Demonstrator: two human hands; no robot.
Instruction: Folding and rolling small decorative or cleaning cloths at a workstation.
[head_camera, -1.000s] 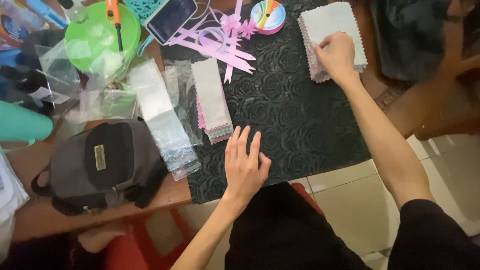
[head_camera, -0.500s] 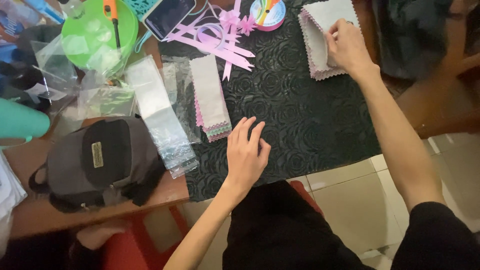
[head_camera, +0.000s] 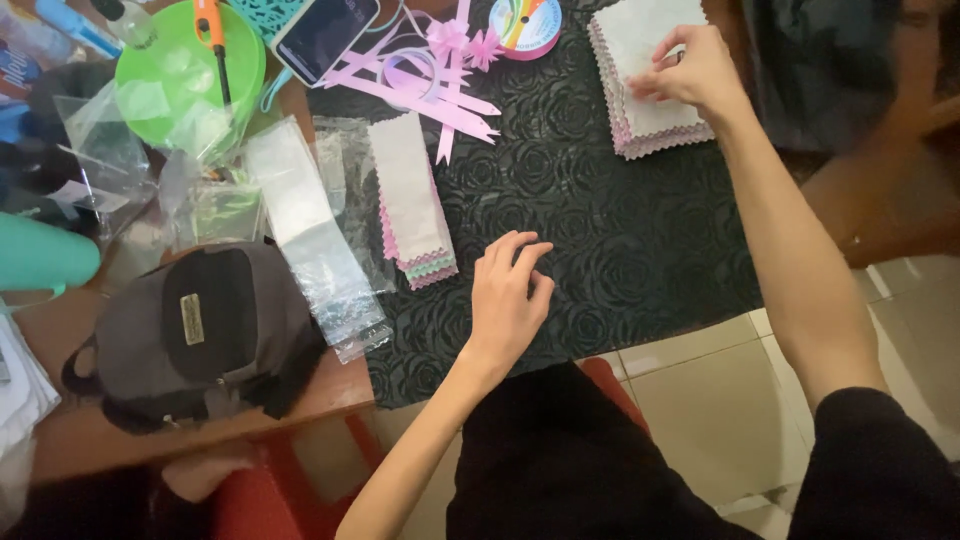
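While the surface (head_camera: 620, 260) under its dark rose-patterned cloth carries everything, I read the square stack of pale fabric sheets (head_camera: 650, 80) at the far right, its edges square to the surface edge, with my right hand (head_camera: 695, 75) on it, fingers pinched narrow on the top sheet. The narrow stack of strips (head_camera: 412, 205) runs long axis away from me. My left hand (head_camera: 508, 300) rests empty just right of it, fingers loosely curled, the nearer hand to it.

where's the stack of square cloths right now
In the head view it lies top right on the black mat, under the right hand, beside the ribbon spool.
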